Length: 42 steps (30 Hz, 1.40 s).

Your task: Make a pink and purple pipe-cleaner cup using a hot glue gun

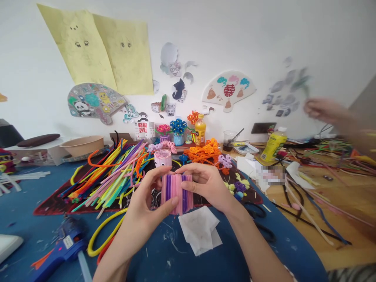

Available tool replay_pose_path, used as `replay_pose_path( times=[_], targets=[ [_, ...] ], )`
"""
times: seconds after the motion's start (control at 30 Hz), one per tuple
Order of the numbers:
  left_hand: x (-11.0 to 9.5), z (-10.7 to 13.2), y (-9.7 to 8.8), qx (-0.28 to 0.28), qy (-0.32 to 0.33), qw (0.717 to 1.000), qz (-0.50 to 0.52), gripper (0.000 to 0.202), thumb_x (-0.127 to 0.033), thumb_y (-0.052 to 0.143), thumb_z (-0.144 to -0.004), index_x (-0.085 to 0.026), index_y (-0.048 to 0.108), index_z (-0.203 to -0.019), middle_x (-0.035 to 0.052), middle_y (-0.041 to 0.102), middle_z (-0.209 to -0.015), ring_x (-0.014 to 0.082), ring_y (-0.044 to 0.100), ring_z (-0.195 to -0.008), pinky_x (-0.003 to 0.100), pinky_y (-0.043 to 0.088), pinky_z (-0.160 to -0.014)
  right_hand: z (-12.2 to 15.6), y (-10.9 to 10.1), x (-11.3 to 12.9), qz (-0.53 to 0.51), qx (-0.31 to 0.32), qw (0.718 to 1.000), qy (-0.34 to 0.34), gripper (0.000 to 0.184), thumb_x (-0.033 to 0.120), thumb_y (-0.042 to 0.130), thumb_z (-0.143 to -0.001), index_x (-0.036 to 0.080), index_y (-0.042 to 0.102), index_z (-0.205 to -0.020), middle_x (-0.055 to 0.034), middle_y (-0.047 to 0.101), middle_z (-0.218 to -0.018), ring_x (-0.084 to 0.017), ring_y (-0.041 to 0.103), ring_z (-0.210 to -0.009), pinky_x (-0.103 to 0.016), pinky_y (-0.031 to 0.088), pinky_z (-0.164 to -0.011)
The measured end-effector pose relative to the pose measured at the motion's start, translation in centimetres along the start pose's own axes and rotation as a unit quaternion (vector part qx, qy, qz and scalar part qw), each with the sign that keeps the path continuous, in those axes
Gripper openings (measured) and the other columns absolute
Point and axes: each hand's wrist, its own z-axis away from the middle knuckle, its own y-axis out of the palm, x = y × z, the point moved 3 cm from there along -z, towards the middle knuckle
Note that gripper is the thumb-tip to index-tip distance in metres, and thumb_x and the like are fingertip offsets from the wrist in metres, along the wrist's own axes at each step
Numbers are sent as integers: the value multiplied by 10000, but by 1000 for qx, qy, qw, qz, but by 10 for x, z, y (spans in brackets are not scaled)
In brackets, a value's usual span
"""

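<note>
Both my hands hold a small cup-shaped piece wrapped in pink and purple pipe cleaners (pixel 176 192) above the blue table. My left hand (pixel 147 203) grips its left side, with the thumb pressed across the front. My right hand (pixel 205 184) pinches its upper right edge with closed fingers. Just behind it stands a similar pink pipe-cleaner cup (pixel 163 156) with curled pieces on top. A heap of loose pipe cleaners in many colours (pixel 114 172) lies to the left of my hands.
A blue glue gun (pixel 63 244) lies at front left, a yellow pipe-cleaner loop (pixel 101 235) beside it. White tissue (pixel 199 229) sits under my hands. Orange curled pieces (pixel 204 152), bottles (pixel 200 131) and small flower pots line the wall. Another person's blurred hand (pixel 323 109) reaches in at right.
</note>
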Motion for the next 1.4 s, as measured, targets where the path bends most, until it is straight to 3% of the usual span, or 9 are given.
replay_pose_path(
  times=[0.3, 0.57, 0.73, 0.93, 1.13, 1.23, 1.4],
  targets=[
    [-6, 3, 2, 34, 20, 994, -103, 533, -358, 690, -844, -365, 446, -1318, 13, 490, -1363, 238, 481, -1213, 364, 367, -1008, 1, -1, 1, 13, -20, 1000, -14, 162, 291, 780, -789, 235, 761, -940, -26, 742, -984, -183, 686, -939, -301, 539, -865],
    [-16, 5, 6, 14, 84, 976, -199, 496, -282, 666, -852, -364, 467, -1299, 5, 515, -1345, 236, 451, -1219, 330, 399, -939, 1, -2, -2, 34, -41, 998, -30, 203, 314, 787, -774, 215, 756, -948, -45, 738, -979, -200, 679, -933, -332, 536, -880],
    [-17, 6, 6, 5, 73, 978, -196, 492, -286, 655, -855, -367, 475, -1305, 13, 526, -1333, 241, 467, -1187, 321, 427, -879, 0, -1, -2, 21, -33, 999, -31, 192, 287, 784, -771, 217, 750, -946, -41, 733, -980, -194, 670, -945, -323, 532, -877],
    [-19, 4, 5, 5, 56, 984, -170, 477, -309, 642, -854, -353, 490, -1305, 29, 547, -1305, 244, 499, -1124, 343, 438, -873, -1, 0, -2, 5, 3, 1000, -15, 342, 284, 841, -687, 204, 713, -994, -39, 707, -983, -181, 654, -890, -323, 544, -826],
    [-11, -4, 1, -1, 6, 991, -135, 478, -396, 657, -845, -302, 519, -1292, 46, 558, -1333, 250, 535, -1132, 389, 427, -943, -1, 0, -3, 8, 14, 1000, 7, 465, 281, 834, -706, 220, 664, -1135, -1, 663, -837, -150, 620, -768, -293, 516, -765],
    [-7, -11, 5, -2, -36, 997, -72, 470, -441, 632, -857, -247, 540, -1275, 76, 578, -1327, 262, 553, -1165, 413, 430, -990, -1, 0, -3, 12, 23, 1000, 15, 615, 279, 840, -707, 234, 588, -1266, 10, 634, -818, -151, 605, -787, -292, 496, -797],
    [-4, -15, 15, 22, -119, 991, 58, 488, -479, 631, -845, -205, 558, -1242, 105, 643, -1241, 274, 631, -1085, 380, 546, -862, 1, -2, -1, 5, 65, 998, 17, 672, 331, 846, -704, 246, 555, -1303, -19, 611, -936, -169, 596, -862, -305, 499, -827]
  ],
)
